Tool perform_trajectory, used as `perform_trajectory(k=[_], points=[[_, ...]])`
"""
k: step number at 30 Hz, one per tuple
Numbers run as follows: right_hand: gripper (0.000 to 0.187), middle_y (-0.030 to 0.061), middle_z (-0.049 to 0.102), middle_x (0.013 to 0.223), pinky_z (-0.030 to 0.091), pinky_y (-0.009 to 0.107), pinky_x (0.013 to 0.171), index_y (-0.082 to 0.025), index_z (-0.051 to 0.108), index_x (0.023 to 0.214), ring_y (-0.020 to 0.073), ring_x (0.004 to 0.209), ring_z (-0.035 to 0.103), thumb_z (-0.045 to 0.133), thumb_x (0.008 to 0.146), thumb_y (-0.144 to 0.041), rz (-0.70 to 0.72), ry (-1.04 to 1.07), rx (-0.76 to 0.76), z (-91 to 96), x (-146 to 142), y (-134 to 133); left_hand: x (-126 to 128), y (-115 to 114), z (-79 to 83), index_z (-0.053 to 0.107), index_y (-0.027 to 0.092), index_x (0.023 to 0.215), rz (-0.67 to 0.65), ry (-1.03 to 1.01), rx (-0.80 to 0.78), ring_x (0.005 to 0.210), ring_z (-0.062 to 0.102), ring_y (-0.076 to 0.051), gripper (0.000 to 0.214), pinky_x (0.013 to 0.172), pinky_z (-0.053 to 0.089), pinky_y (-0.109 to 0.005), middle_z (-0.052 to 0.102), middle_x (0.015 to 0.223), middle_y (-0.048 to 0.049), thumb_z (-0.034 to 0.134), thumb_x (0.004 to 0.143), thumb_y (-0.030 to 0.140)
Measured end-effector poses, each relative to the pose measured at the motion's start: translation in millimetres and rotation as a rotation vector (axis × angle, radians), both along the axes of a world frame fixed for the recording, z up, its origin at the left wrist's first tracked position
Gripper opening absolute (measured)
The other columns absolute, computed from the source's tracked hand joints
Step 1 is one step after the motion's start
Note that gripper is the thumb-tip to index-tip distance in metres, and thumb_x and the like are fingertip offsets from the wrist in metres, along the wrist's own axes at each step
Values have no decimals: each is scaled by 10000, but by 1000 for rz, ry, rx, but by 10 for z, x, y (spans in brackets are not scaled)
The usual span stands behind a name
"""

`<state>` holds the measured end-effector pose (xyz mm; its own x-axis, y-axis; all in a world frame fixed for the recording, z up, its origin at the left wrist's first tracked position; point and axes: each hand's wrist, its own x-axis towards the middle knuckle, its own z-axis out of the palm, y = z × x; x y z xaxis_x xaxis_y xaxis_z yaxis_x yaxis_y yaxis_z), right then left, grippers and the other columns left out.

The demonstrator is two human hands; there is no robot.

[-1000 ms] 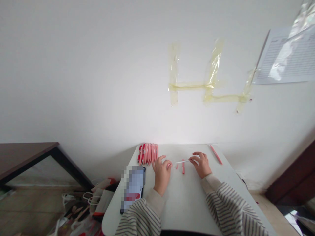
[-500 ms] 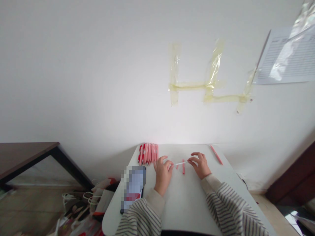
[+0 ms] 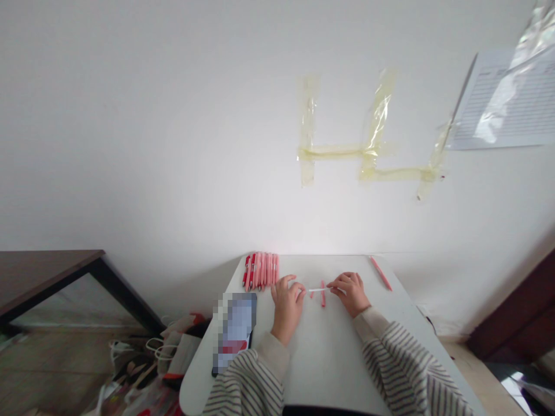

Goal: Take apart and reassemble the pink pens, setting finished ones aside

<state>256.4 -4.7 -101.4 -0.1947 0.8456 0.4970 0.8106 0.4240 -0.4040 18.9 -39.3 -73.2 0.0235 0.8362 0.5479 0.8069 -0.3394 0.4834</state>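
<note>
A thin white pen refill (image 3: 318,289) stretches level between my two hands, just above the table. My left hand (image 3: 287,303) has thumb and forefinger pinched at its left end, though the tip itself is too small to make out. At the other end, my right hand (image 3: 350,292) grips it between thumb and fingers. Beneath the refill lie a pink pen barrel (image 3: 323,300) and a smaller pink pen part (image 3: 312,294). Left of my left hand, several pink and red pens (image 3: 262,270) lie side by side in a row.
A single pink pen (image 3: 380,273) rests at the white table's (image 3: 329,364) back right. The phone (image 3: 236,332), its screen blurred, lies by my left forearm. A white wall (image 3: 195,144) rises behind the table. Bags (image 3: 173,352) crowd the floor at left, near a dark table (image 3: 56,271).
My right hand has shifted slightly left along the refill, its fingers more closed together. The refill lies more level. My left hand has hardly moved.
</note>
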Motion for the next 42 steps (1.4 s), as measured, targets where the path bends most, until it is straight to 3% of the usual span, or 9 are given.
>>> perform_trajectory(k=[7,13,17,22,30,35,42], points=[[174,24,746,967,315,537,1078,-380,798,935,266,1091,532,638,919,-314,-38,21,-67,19,-15,-14,-2,12,-38,733,261,926,29,29,3,1189,561,-256,114,1078,402,-511,628,1209,-53,706,837,195],[198,23,745,997,219,614,1131,-392,794,960,280,1128,518,611,927,-325,-94,34,-106,13,-10,-11,-19,-22,7,704,262,1063,139,96,-49,1220,530,-272,274,1118,341,-538,613,1245,-69,752,794,252],[198,18,742,993,216,609,1138,-395,793,967,277,1126,516,608,931,-336,-128,40,-110,-2,2,1,-26,-60,40,712,267,1031,223,172,-101,1274,483,-298,236,1153,247,-604,603,1282,-72,735,797,285],[199,25,737,992,238,616,1122,-395,794,963,277,1116,520,607,929,-339,-152,26,-101,-7,15,-1,-22,-88,59,712,241,951,268,222,-124,1286,461,-314,166,1140,244,-621,603,1309,-93,702,817,338],[200,34,733,964,274,632,1089,-400,794,959,285,1087,533,610,925,-331,-153,13,-49,-39,47,21,-19,-98,74,727,221,864,272,222,-97,1253,487,-332,94,1103,289,-657,621,1260,-110,648,852,268],[193,34,733,966,303,603,1070,-399,795,958,281,1074,532,613,926,-344,-159,2,-42,-41,50,28,-35,-81,82,735,225,901,258,182,-81,1230,503,-312,104,1109,326,-599,622,1241,-102,641,867,253],[200,35,729,972,251,644,1090,-393,793,967,287,1091,517,602,931,-350,-160,20,-59,-34,51,20,-49,-72,97,737,245,917,251,134,-81,1221,507,-296,100,1105,341,-569,609,1239,-79,652,865,245]])
